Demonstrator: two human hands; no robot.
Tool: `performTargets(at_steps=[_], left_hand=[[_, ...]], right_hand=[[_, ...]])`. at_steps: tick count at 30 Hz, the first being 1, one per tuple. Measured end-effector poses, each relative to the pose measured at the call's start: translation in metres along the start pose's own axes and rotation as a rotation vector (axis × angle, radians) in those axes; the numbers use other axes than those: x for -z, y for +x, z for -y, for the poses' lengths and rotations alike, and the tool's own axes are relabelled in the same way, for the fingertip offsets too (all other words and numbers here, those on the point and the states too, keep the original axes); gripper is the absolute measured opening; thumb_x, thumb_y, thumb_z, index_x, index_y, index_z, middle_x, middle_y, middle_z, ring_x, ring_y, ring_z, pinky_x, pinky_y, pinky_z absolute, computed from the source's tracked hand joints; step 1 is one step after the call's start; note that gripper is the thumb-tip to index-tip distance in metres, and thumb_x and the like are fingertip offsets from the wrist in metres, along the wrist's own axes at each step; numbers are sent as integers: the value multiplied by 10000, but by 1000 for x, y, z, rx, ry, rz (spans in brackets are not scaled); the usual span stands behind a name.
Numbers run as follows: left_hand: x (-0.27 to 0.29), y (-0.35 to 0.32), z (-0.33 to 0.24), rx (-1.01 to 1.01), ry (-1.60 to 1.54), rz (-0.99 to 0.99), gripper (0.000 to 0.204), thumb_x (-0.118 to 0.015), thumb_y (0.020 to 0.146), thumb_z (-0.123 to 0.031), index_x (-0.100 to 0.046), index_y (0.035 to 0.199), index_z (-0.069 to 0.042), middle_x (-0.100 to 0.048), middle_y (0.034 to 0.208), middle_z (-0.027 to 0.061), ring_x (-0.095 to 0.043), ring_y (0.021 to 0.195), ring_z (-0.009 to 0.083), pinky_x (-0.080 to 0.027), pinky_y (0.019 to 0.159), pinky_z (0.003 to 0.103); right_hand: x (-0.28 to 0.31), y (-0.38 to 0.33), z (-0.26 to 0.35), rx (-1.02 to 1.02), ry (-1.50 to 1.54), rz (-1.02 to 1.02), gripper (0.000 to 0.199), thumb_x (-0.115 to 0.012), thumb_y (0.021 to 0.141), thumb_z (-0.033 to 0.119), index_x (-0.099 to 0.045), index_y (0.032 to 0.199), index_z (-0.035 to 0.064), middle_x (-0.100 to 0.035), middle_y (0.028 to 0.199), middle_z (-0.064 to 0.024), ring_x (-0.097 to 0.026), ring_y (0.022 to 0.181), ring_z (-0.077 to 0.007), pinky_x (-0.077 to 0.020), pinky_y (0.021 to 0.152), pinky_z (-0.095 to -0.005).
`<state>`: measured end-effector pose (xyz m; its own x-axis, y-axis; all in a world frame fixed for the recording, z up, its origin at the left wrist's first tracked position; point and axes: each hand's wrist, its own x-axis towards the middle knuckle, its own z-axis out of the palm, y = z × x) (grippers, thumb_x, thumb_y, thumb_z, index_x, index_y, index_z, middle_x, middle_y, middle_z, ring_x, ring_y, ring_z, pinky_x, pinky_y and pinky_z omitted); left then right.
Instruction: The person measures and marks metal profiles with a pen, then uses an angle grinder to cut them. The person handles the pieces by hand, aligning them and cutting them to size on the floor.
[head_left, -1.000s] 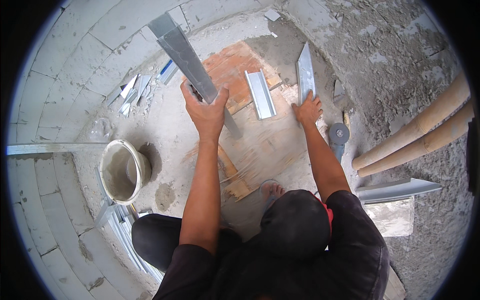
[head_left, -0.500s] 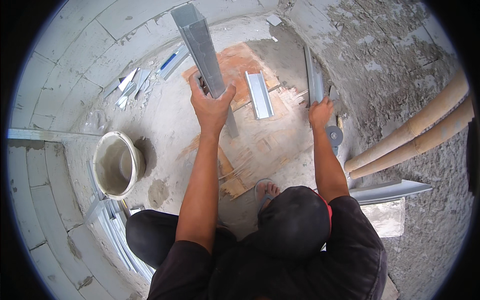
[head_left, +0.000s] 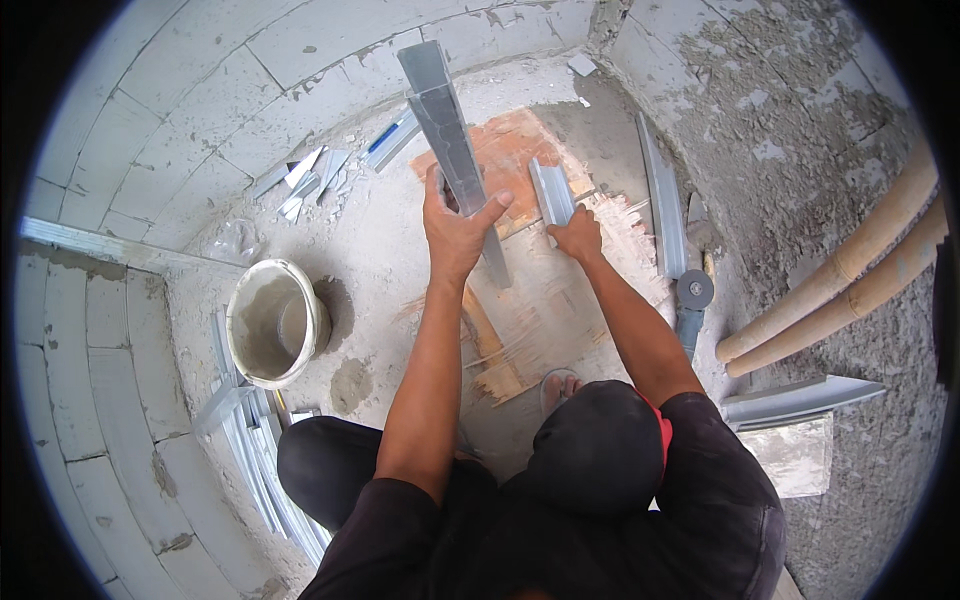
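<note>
My left hand (head_left: 458, 225) is wrapped round a long grey metal channel (head_left: 445, 125) that stands tilted, its upper end toward the back wall. A short silver metal channel (head_left: 551, 190) lies on the reddish, dusty wooden board (head_left: 490, 142). The fingers of my right hand (head_left: 578, 236) are closed on its near end, with the fingertips partly hidden. To the right of that hand, another long metal channel (head_left: 660, 195) lies along the wall. An angle grinder (head_left: 692, 300) with a dark disc rests on the floor near my right forearm.
A mortar-stained bucket (head_left: 238, 325) stands at left. Metal offcuts (head_left: 315, 180) lie beyond it, and several metal strips (head_left: 255, 460) are piled near my left knee. At right, two bamboo poles (head_left: 830, 285) lean by the rough wall. A trowel (head_left: 700, 228) lies beyond the grinder.
My right hand has left the long channel by the wall, moved left and closed on the short channel. My left hand still holds its channel; the whole view has shifted slightly.
</note>
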<state>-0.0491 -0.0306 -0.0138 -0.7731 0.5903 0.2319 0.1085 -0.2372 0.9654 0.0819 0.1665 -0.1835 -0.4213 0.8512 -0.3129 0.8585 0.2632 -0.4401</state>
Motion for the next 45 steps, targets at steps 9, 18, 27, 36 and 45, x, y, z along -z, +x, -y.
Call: performTargets(at_steps=[9,18,27,36,45], left_hand=[[1,9,15,25,-146,173,1095,-834,676,-807,-571,1368,0,-690,1208,110,-663,1124,212,-525,993,374],[-27,-12,8,75,-172,343,1020,-996,648,-529,-537,1386,5,-684,1240,131,-677,1153,231,-546,1003,380],[-25,-9,13,111,-164,356,952,-978,714,-423,-524,1436,1,-696,1267,138,-680,1164,230,-553,996,376],[-30,-13,12,200,-195,452,1039,-991,665,-449,-503,1470,-10,-693,1300,111,-674,1201,229,-554,1006,384],[-50,-19,-5,27,-15,508,1141,-999,631,-472,-438,1517,-23,-635,1386,170,-632,1282,298,-501,1078,430]], right_hand=[[117,-147,82,585,1098,14,915,-803,828,37,-340,1610,-65,-598,1352,-123,-635,1201,-235,-558,1015,-383],[124,-144,63,630,1173,211,919,-791,772,-50,-364,1584,-91,-445,1542,-158,-548,1352,-291,-555,1071,-431],[140,-142,73,671,1144,170,878,-801,814,-23,-375,1579,-96,-471,1532,-164,-604,1271,-268,-592,1006,-391],[142,-138,68,641,1137,139,864,-835,843,25,-388,1573,-94,-510,1506,-166,-607,1262,-250,-592,998,-376],[147,-136,44,647,1234,179,889,-834,820,33,-390,1583,-76,-551,1482,-154,-577,1306,-249,-539,1045,-389]])
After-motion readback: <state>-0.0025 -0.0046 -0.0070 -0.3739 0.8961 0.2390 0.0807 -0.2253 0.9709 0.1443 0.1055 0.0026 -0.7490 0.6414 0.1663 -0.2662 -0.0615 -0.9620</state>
